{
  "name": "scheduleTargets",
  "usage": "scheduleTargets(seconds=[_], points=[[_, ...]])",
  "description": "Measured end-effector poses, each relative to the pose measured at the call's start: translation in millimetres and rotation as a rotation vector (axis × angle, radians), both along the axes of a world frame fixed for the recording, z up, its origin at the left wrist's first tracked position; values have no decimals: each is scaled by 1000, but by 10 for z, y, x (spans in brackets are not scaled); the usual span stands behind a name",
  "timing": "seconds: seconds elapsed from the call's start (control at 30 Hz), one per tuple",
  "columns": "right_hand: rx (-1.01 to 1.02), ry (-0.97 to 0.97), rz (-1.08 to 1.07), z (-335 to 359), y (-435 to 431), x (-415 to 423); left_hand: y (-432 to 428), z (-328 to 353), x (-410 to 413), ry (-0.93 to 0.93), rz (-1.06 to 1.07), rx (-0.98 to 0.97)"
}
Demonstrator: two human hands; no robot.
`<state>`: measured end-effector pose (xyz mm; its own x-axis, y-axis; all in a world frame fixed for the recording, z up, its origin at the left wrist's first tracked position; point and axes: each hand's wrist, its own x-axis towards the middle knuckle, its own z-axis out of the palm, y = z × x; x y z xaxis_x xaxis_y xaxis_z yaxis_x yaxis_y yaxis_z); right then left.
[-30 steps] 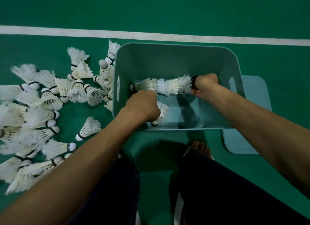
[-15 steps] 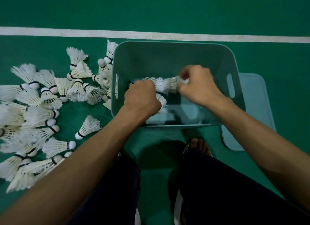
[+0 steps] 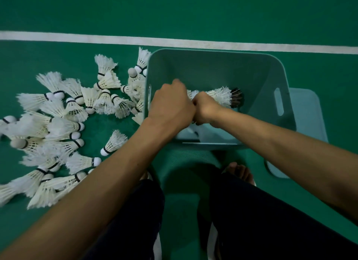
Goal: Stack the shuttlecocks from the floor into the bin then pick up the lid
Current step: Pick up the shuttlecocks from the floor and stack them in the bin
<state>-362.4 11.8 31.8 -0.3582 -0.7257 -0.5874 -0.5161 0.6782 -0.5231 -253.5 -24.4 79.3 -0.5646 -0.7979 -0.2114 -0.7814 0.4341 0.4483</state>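
A pale teal plastic bin [image 3: 213,71] with rounded corners and a slot handle in each end wall is sitting on the green floor [image 3: 193,11], just in front of a white line [image 3: 174,41]. Inside it, a stack of shuttlecocks [image 3: 220,96] is lying sideways, the white feather skirts nested one into the next, and its right end is looking dark. The right hand [image 3: 206,109] is curling round the stack's left part. The left hand [image 3: 171,104] is touching it knuckle to knuckle, fingers curled with the back facing up, and I cannot tell what it is gripping. Loose shuttlecocks [image 3: 67,124], white-feathered with black bands and pale cork tips, are lying scattered in a heap on the floor left of the bin. The matching teal lid [image 3: 308,124] is lying flat against the bin's right side.
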Motion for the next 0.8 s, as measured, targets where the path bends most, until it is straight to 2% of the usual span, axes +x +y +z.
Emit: scheduleTargets(seconds=[0.17, 0.23, 0.33, 0.47, 0.57, 0.67, 0.8], points=[[172, -385, -365, -169, -180, 105, -188, 301, 290, 140, 45, -269], [207, -428, -448, -246, -234, 158, -289, 324, 525, 174, 140, -305], [210, -426, -516, -358, -271, 169, -415, 203, 906, 122, 318, -316], [163, -403, -554, -343, -240, 94, -572, -323, 1333, -91, 427, -88], [143, -302, -507, -253, -191, 12, -546, -733, 1518, -259, 365, 130], [127, -164, -466, -166, -115, -48, -429, -982, 1606, -416, 304, 252], [121, -14, -406, 48, -84, -18, -326, -1071, 1662, -389, 296, 276]])
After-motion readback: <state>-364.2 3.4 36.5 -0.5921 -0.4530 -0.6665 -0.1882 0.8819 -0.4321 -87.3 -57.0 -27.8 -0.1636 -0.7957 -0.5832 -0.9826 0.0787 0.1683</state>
